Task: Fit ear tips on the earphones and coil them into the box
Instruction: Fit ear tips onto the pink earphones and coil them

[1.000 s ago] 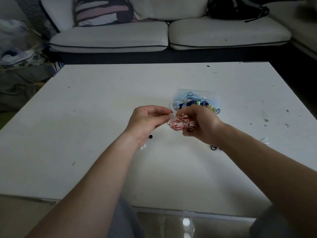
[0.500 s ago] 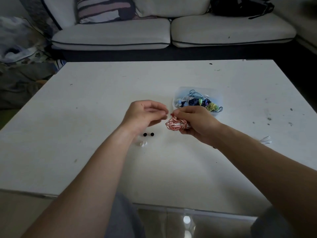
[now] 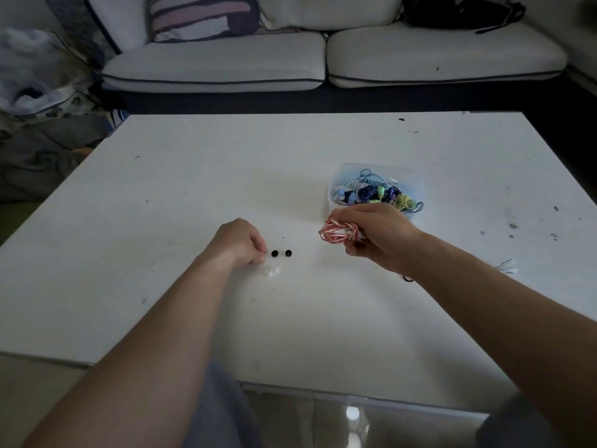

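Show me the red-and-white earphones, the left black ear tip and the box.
red-and-white earphones (image 3: 337,232): head view, on the coiled cable.
left black ear tip (image 3: 274,253): head view, on its middle.
box (image 3: 414,182): head view, on its bare right wall.

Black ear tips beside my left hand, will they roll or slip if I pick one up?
Probably. The two black ear tips look small and round, so a nudge may roll them across the smooth table. Being tiny, they are likely light and easy to fumble.
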A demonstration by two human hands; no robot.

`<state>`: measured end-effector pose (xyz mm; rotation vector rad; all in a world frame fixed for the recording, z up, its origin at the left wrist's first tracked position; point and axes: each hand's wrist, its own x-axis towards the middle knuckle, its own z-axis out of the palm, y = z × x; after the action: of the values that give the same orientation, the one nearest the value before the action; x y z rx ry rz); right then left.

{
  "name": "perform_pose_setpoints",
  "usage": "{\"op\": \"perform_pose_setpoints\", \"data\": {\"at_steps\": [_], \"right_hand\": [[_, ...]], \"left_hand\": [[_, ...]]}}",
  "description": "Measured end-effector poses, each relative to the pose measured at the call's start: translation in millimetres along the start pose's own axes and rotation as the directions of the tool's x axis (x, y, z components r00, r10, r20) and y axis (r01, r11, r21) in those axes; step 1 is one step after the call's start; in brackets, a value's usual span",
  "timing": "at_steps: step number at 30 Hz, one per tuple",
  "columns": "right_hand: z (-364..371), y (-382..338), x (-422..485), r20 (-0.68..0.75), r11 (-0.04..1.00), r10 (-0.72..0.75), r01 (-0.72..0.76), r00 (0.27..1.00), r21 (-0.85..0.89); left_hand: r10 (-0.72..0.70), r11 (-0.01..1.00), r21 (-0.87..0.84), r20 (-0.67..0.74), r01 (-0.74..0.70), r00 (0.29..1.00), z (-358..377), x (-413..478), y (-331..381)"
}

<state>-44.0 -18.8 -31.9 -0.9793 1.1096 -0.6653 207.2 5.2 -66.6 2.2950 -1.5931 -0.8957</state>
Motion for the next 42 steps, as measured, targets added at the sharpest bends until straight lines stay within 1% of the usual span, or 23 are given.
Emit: {"op": "perform_pose_setpoints", "data": {"at_steps": [2,4,6,7,8,10,12,14,15,17,19,23,28,32,42], "right_hand": [[0.2,-1.2,-1.3,0.016,1.000,0.003,-0.003,1.000,-0.003],[0.8,-2.0,-2.8,0.036,1.000,-0.001,0.001,0.999,-0.021],[2.3,-2.6,-4.9,0.063,0.999,-0.013,0.016,0.998,-0.041],[3.4,-3.3,-5.5,0.075,0.999,-0.025,0.028,0.997,-0.041],[4.1,-3.8,-6.6,0.086,0.998,-0.040,0.044,0.995,-0.036],[6.3,-6.2,-8.9,0.097,0.997,-0.080,0.082,0.992,-0.014],[10.1,-9.2,-11.4,0.089,0.993,-0.121,0.120,0.989,0.017],[11.3,-11.5,-14.1,0.073,0.986,-0.160,0.157,0.984,0.050],[11.1,-12.4,-15.9,0.068,0.982,-0.180,0.176,0.981,0.065],[10.4,-14.5,-19.3,0.066,0.975,-0.213,0.207,0.975,0.079],[10.1,-15.9,-22.4,0.071,0.968,-0.243,0.237,0.968,0.079],[12.1,-16.2,-25.2,0.084,0.955,-0.285,0.275,0.955,0.109],[13.6,-15.9,-26.1,0.085,0.950,-0.301,0.291,0.950,0.115],[12.3,-16.1,-25.6,0.076,0.952,-0.300,0.294,0.951,0.079],[4.6,-16.4,-23.3,0.146,0.950,-0.313,0.310,0.939,0.041]], "left_hand": [[0.004,1.000,0.016,-0.007,-0.004,1.000,0.2,-1.3,2.7],[0.017,1.000,-0.015,-0.052,-0.018,0.999,-2.3,-5.2,8.8],[0.040,0.989,-0.138,-0.133,-0.059,0.990,-6.8,-13.2,20.6],[0.062,0.962,-0.254,-0.162,-0.102,0.985,-9.0,-18.6,27.9],[0.084,0.904,-0.402,-0.167,-0.146,0.982,-10.0,-26.2,36.5],[0.124,0.718,-0.675,-0.113,-0.168,0.986,-9.6,-41.7,53.1],[0.141,0.544,-0.831,-0.047,-0.117,0.989,-9.5,-52.6,62.9],[0.145,0.415,-0.908,0.003,-0.058,0.989,-10.3,-57.1,68.3],[0.149,0.367,-0.930,0.022,-0.035,0.989,-11.1,-58.2,70.1],[0.166,0.301,-0.954,0.054,0.002,0.985,-13.0,-60.0,72.2],[0.197,0.257,-0.966,0.077,0.024,0.977,-13.4,-62.0,73.8],[0.237,0.218,-0.976,0.082,0.029,0.968,-13.8,-62.9,75.4],[0.255,0.231,-0.973,0.078,0.018,0.964,-13.3,-62.8,75.9],[0.257,0.244,-0.970,0.079,0.014,0.963,-12.3,-62.7,76.6],[0.253,0.267,-0.964,0.086,0.016,0.964,-12.7,-65.2,78.1]]}}
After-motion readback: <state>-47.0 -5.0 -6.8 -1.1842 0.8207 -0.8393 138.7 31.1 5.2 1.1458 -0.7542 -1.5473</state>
